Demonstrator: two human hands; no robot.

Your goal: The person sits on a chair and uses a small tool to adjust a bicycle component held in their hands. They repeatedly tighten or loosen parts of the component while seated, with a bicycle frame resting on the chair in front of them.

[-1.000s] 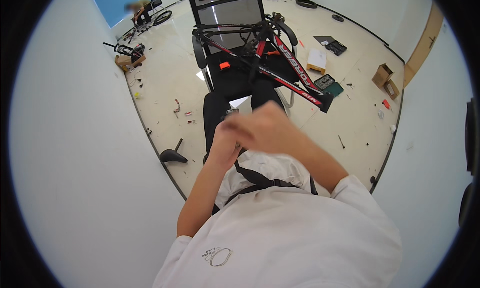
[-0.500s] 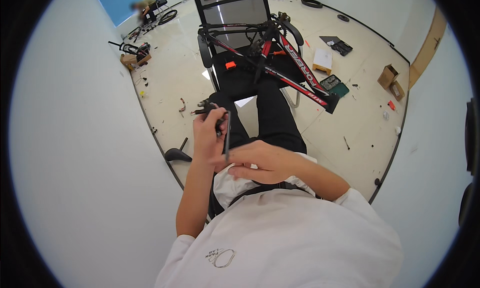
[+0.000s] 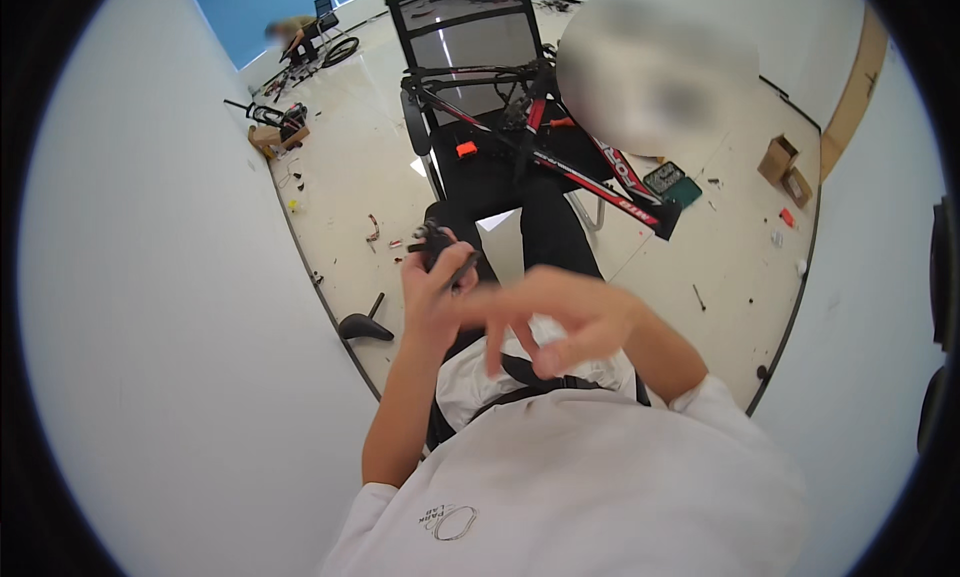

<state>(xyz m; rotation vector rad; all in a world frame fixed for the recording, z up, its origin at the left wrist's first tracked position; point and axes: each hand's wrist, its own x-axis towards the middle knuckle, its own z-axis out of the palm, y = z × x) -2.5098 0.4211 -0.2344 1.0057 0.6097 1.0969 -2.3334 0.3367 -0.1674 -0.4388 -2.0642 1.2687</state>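
Note:
Above my thighs, my left hand (image 3: 428, 289) is closed around a small black bicycle part (image 3: 432, 243); the fingers hide most of it, so I cannot tell its exact kind. A dark hex key (image 3: 462, 269) slants out beside the left fingers. My right hand (image 3: 580, 312) hovers just to the right, slightly blurred, fingers spread and nothing visible in them. Its index finger stretches left toward the left hand; whether it touches the key I cannot tell. Ahead, a black and red bicycle frame (image 3: 600, 184) rests across a black mesh chair (image 3: 465, 37).
An orange piece (image 3: 466, 150) sits on the chair seat. A bicycle saddle (image 3: 366, 327) lies on the floor at left. Right of the chair are an open green tool case (image 3: 674, 184) and cardboard boxes (image 3: 778, 159). A person (image 3: 292, 32) bends over at far left. A blurred patch covers the upper right.
My right hand has risen a little and spread its fingers. The hex key, upright beside the left hand before, now slants close to it. The view has shifted slightly.

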